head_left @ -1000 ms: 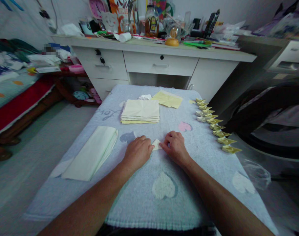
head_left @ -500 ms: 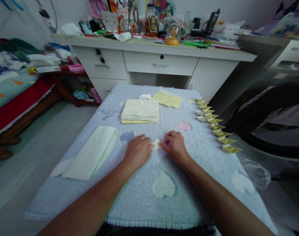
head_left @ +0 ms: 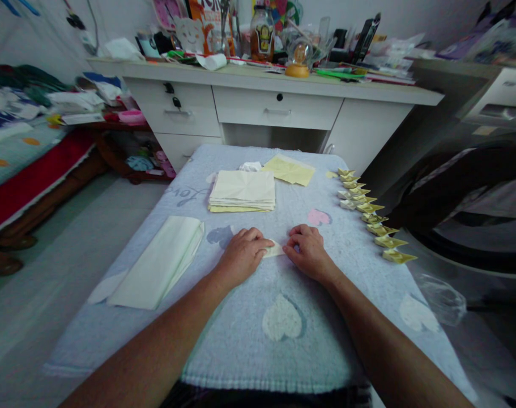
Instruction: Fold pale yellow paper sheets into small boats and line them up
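Note:
A small folded piece of pale paper (head_left: 275, 250) lies on the cloth-covered table between my hands. My left hand (head_left: 246, 253) has its fingers closed around the paper's left side, with the index finger lying across it. At its right end, my right hand (head_left: 307, 251) pinches the paper's tip between thumb and curled fingers. Ahead of my hands sits a stack of cream paper sheets (head_left: 243, 187). A loose yellow sheet (head_left: 289, 170) lies to the right of the stack.
Several folded paper boats (head_left: 379, 229) line the table's right edge. A folded pale green paper bundle (head_left: 160, 260) lies on the left. Behind the table stands a cluttered white desk (head_left: 278, 107). A washing machine (head_left: 465, 187) is at the right, a bed (head_left: 37, 164) at the left.
My left hand's fingers have stretched further right over the small folded paper. My right hand has shifted slightly right. The paper now shows as a flatter, narrower strip between them.

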The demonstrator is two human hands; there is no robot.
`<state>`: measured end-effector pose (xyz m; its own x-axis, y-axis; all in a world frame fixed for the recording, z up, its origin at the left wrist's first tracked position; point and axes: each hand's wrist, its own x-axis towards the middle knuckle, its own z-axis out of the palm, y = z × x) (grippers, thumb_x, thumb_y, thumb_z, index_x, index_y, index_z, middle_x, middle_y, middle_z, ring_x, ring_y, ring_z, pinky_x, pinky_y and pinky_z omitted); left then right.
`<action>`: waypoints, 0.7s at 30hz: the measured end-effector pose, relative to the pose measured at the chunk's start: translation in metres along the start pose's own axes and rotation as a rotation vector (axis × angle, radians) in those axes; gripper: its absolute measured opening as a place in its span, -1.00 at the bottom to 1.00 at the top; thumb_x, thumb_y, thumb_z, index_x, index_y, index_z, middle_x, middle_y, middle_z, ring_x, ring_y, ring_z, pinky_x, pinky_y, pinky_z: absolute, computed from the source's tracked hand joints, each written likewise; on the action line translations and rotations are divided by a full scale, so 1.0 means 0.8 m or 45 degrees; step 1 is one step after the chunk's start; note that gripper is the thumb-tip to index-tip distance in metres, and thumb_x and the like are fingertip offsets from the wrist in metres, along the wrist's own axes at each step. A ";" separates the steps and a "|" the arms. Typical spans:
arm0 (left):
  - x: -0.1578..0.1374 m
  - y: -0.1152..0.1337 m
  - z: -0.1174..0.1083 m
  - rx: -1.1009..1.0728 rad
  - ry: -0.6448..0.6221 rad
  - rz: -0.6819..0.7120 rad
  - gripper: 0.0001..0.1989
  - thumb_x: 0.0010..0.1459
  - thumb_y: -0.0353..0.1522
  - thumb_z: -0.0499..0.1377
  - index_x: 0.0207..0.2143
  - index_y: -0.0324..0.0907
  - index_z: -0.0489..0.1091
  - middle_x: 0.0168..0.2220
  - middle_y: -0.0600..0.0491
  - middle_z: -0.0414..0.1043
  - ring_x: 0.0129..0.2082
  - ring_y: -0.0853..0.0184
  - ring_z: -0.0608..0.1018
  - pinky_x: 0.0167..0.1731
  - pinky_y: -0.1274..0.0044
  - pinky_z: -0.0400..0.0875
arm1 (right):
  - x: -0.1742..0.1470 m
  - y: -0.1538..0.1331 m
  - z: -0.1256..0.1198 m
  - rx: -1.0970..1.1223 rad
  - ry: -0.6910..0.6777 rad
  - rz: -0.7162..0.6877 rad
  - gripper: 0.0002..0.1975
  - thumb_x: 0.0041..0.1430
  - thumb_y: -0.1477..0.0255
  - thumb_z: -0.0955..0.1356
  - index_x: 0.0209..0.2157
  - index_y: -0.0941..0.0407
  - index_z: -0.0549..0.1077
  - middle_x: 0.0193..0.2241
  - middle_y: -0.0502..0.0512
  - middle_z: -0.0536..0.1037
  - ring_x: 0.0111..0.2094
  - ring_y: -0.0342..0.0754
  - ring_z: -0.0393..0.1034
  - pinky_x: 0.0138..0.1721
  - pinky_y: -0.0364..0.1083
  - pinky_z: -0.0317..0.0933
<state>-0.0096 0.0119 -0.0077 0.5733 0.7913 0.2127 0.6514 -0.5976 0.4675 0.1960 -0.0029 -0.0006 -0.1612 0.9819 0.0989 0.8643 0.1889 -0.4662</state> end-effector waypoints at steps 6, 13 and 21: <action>0.000 -0.003 0.003 -0.014 0.022 -0.021 -0.69 0.15 -0.47 0.12 -0.07 -0.05 0.49 -0.20 0.01 0.35 -0.17 0.26 0.37 -0.11 0.39 0.31 | -0.001 0.002 -0.001 0.002 -0.025 0.007 -0.86 0.11 0.40 0.37 -0.50 0.12 0.49 -0.16 0.11 0.43 -0.09 0.05 0.20 -0.07 0.04 0.04; 0.000 -0.005 0.005 -0.025 0.023 -0.033 -0.69 0.16 -0.45 0.11 -0.08 -0.05 0.49 -0.21 0.01 0.35 -0.17 0.26 0.38 -0.10 0.38 0.31 | -0.002 0.005 -0.005 0.067 -0.036 -0.014 -0.85 0.18 0.42 0.31 -0.43 0.11 0.49 -0.17 0.11 0.43 -0.11 0.03 0.20 -0.05 0.03 0.03; 0.000 -0.003 0.002 -0.023 0.006 -0.038 -0.70 0.16 -0.45 0.10 -0.08 -0.08 0.49 -0.21 0.01 0.35 -0.17 0.25 0.38 -0.10 0.38 0.31 | -0.005 0.008 -0.011 0.090 -0.082 -0.033 -0.88 0.16 0.42 0.31 -0.38 0.09 0.50 -0.15 0.10 0.39 -0.07 0.03 0.19 -0.01 0.04 0.03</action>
<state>-0.0104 0.0128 -0.0104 0.5514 0.8093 0.2026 0.6589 -0.5714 0.4892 0.2061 -0.0057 0.0038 -0.2151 0.9750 0.0559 0.8241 0.2119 -0.5253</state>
